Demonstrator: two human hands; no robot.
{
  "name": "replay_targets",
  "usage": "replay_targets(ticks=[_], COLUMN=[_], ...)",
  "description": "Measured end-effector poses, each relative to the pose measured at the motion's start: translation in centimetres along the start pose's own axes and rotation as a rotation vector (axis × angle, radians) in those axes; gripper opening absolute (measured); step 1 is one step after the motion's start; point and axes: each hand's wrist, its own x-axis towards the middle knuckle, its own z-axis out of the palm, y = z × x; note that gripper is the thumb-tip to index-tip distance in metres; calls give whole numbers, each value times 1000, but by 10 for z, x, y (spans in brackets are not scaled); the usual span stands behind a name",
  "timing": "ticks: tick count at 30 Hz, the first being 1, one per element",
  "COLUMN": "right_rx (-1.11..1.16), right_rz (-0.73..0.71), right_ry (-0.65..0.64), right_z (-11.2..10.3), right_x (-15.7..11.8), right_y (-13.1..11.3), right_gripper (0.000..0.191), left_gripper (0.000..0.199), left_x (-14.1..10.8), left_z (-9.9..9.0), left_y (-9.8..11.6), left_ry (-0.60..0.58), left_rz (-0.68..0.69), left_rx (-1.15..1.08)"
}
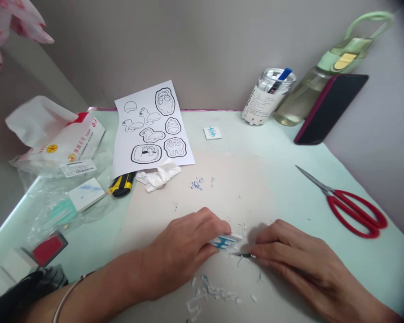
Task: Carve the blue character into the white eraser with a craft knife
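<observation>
My left hand [185, 249] grips a small white block [227, 242] with blue-green marks on its face, tilted above the pale work sheet [148, 215]. Close by on the right, my right hand [292, 260] is closed round a thin knife [244, 255], most of it hidden in the fingers. The dark blade tip lies at the lower right edge of the block. White shavings [222, 294] are scattered below and beside the block. A square white tile [212, 132] with a blue character lies flat farther back.
Red-handled scissors [357, 213] lie right. Behind are a phone [331, 110], a bottle [299, 94] and a pen jar [264, 101]. At left are a printed sheet [121, 143], crumpled tissue [159, 176], yellow cutter [121, 184], tissue pack [67, 143], bagged block [86, 194] and red ink pad [47, 249].
</observation>
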Motion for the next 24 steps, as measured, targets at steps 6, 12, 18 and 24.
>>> replay_targets(ticks=[6,12,18,24], right_rx=[12,121,478,485], right_rz=[-18,220,574,606], right_ry=[85,222,197,178], right_z=[-3,5,14,17], right_x=[0,2,24,33], right_y=[-3,-4,-23,-42], right_gripper=[28,24,22,26], left_gripper=[25,26,30,31], left_x=[-2,0,4,0], left_z=[1,2,4,8], left_y=[0,3,16,24], left_ry=[69,67,136,146], left_rz=[123,-137,-336,-303], left_rx=[69,-129,-436,-385])
